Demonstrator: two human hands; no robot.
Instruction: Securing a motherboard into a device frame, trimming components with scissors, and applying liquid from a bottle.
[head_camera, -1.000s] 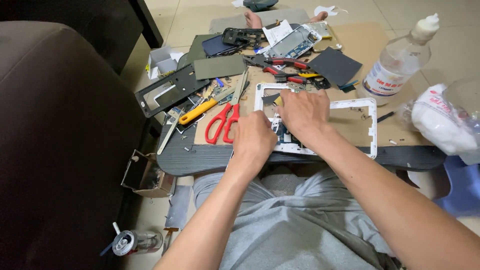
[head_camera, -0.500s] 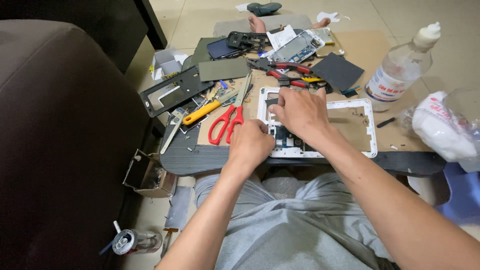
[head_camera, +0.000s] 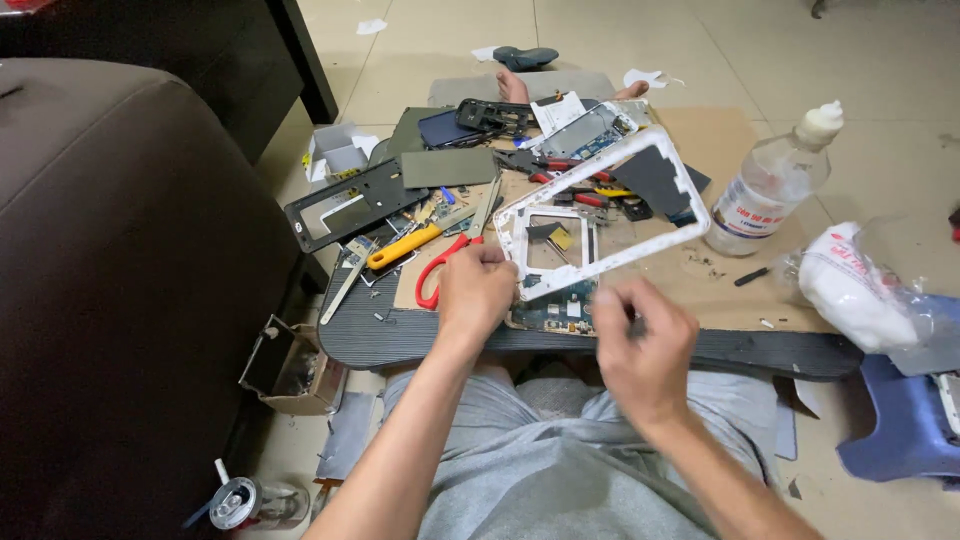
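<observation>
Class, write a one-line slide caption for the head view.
Left hand lifts a white tablet frame off a circuit board; right hand hovers nearby.

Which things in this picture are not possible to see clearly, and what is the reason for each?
- Right hand, head view: blurred, so whether its fingers pinch anything is unclear.
- Circuit board, head view: partly covered by the white frame and the left hand.
- Red scissors, head view: one handle is hidden behind the left hand.
- Blue stool, head view: cut off by the right edge.
- Small parts near the yellow tool: too small to identify.
</observation>
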